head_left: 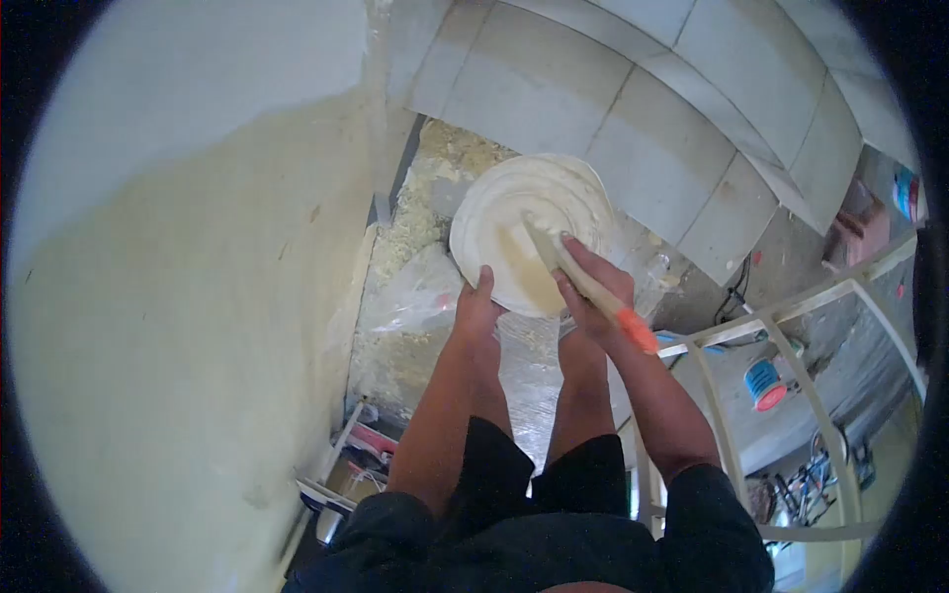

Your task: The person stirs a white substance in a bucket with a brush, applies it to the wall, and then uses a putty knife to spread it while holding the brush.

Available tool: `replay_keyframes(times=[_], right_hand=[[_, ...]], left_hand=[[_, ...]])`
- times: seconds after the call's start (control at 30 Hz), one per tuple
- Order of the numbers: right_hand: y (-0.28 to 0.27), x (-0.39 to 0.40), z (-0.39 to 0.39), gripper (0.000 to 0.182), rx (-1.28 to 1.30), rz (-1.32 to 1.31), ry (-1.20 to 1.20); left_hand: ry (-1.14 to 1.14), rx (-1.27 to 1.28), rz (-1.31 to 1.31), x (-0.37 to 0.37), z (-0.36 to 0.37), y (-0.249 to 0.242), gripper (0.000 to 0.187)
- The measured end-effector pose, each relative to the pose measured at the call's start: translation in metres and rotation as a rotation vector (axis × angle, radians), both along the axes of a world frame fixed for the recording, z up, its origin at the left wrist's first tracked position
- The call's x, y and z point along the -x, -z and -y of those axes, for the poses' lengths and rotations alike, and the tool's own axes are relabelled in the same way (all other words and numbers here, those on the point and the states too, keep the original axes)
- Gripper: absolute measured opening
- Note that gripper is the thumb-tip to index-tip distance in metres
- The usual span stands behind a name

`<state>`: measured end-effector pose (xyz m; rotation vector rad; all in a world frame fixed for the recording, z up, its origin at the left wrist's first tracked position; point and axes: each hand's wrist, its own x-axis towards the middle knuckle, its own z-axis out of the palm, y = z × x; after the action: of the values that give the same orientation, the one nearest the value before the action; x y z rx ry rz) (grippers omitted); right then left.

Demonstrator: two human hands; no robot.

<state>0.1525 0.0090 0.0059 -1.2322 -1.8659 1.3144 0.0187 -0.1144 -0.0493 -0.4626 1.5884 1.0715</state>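
Observation:
A round tub [479, 222] full of creamy, whitish paste [514, 188] is in front of me, above the littered floor. My left hand [478, 306] grips its near-left rim, with the thumb up over the edge. My right hand [599, 290] is closed around a long, flat, paste-coloured spatula [585, 284] with an orange end. That orange end points back toward my right forearm. The far tip of the spatula rests in the paste, near the middle of the tub, beside a smoother, darker patch. Swirl marks run around the paste's far side.
A wall [198, 326] with a damp-looking cream area rises on the left. Pale tiled steps [554, 79] curve across the far side. Plastic sheeting [420, 292] and crumbs cover the floor. A metal railing [801, 371] is at right, with a blue-and-red bucket [764, 383] beyond it.

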Motion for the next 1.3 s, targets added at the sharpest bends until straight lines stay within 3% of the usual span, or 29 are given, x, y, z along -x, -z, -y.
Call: replay_keyframes(times=[0.1, 0.17, 0.37, 0.43, 0.47, 0.57, 0.63, 0.7, 0.77, 0.83, 0.93, 1.07, 1.23, 1.3], right_hand=[[0.021, 0.017, 0.010, 0.037, -0.057, 0.091, 0.048], [0.031, 0.031, 0.008, 0.043, 0.024, 0.057, -0.107], [0.043, 0.069, 0.029, 0.045, 0.259, -0.068, 0.293], [0.058, 0.072, 0.037, 0.047, 0.010, 0.026, 0.011], [0.064, 0.078, 0.033, 0.048, 0.161, 0.055, -0.077], [0.076, 0.094, 0.043, 0.049, 0.218, -0.070, 0.149], [0.080, 0.094, 0.043, 0.052, 0.325, 0.044, 0.042], [0.094, 0.099, 0.049, 0.055, 0.587, -0.230, 0.318], [0.093, 0.104, 0.042, 0.058, 0.628, -0.187, 0.321], [0.091, 0.113, 0.031, 0.057, 0.913, -0.723, 0.620], [0.100, 0.125, 0.014, 0.058, 0.874, -0.934, 0.697], [0.117, 0.148, -0.021, 0.054, 0.769, -0.830, 0.671], [0.188, 0.201, -0.053, 0.057, 0.629, -0.496, 0.460], [0.213, 0.229, -0.054, 0.057, 0.580, -0.483, 0.460]], left_hand=[[-0.005, -0.030, -0.014, 0.022, -0.008, 0.009, 0.051], [0.115, -0.036, -0.009, 0.035, -0.004, 0.020, 0.052], [0.214, -0.100, -0.051, 0.080, 0.007, 0.051, 0.054], [0.184, -0.126, -0.047, 0.093, 0.008, 0.061, 0.053], [0.145, -0.135, -0.035, 0.097, 0.011, 0.063, 0.053], [0.188, -0.149, -0.030, 0.114, 0.015, 0.070, 0.053], [0.150, -0.098, -0.002, 0.117, 0.018, 0.069, 0.053], [0.136, -0.161, -0.029, 0.122, 0.018, 0.069, 0.056], [0.135, -0.137, -0.008, 0.127, 0.027, 0.076, 0.053], [0.143, -0.123, 0.011, 0.133, 0.034, 0.083, 0.051], [0.059, -0.061, 0.016, 0.137, 0.052, 0.085, 0.052], [0.031, 0.073, -0.024, 0.144, 0.093, 0.065, 0.052], [0.054, 0.205, -0.068, 0.158, 0.128, 0.019, 0.051], [0.053, 0.272, -0.063, 0.167, 0.142, 0.005, 0.048]])
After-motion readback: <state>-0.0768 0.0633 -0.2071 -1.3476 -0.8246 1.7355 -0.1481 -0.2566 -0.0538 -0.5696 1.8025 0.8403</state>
